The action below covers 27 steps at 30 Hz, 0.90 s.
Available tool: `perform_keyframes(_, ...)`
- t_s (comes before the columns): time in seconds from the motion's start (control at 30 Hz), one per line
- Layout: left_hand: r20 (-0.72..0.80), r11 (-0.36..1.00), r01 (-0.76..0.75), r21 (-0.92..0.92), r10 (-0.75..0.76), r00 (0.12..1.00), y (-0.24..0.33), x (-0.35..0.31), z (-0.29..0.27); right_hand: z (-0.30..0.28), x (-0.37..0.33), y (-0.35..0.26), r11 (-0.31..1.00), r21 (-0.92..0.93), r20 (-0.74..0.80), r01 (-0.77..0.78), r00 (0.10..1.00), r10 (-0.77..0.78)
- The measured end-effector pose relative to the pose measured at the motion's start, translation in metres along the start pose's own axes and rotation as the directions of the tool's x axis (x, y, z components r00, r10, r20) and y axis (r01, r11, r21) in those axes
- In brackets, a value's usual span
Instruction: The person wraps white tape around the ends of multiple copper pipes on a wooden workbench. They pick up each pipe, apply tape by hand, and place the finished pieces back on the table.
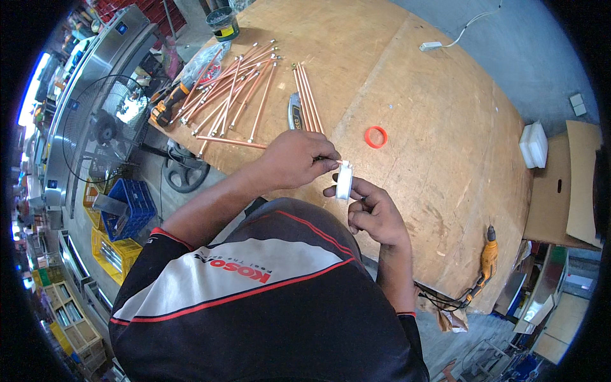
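Note:
My left hand [294, 160] grips the near end of a copper tube [230, 142] that lies across the plywood table [445, 127]; the tube's tip is hidden under my fingers. My right hand [374, 213] holds a small white roll of tape [344, 180] upright between thumb and fingers, right beside my left hand's fingertips. A thin white strip seems to run from the roll toward the tube end. Three more copper tubes [308, 99] lie side by side just beyond my left hand.
Several copper tubes [232, 89] are spread at the table's far left, beside a utility knife [294, 113] and an orange-black tool [167, 105]. A red ring [376, 137] lies mid-table. An orange drill [488, 254] rests at the right edge. A fan [105, 127] and crates [130, 204] stand left.

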<state>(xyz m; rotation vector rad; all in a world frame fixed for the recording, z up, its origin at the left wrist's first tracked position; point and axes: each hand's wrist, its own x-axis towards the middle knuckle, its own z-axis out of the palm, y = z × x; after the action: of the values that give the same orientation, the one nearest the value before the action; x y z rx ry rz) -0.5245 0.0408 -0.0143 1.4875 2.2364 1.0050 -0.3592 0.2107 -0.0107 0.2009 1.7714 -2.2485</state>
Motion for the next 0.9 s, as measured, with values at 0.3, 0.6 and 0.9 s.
perform_keyframes(0.3,0.114,0.987,-0.074,0.141,0.058,0.992,0.007,-0.008,0.005,-0.022,0.010,0.006,0.950,0.251,-0.006,0.187,0.982,-0.191)
perform_keyframes(0.6,0.113,0.996,-0.085,-0.028,0.088,0.990,0.008,-0.015,-0.003,-0.019,0.021,0.008,0.985,0.113,-0.065,0.128,0.991,-0.121)
perform_keyframes(0.9,0.016,0.990,-0.087,-0.107,0.089,0.996,0.008,-0.014,-0.015,-0.010,0.018,0.022,0.999,-0.034,-0.044,-0.040,0.998,0.038)
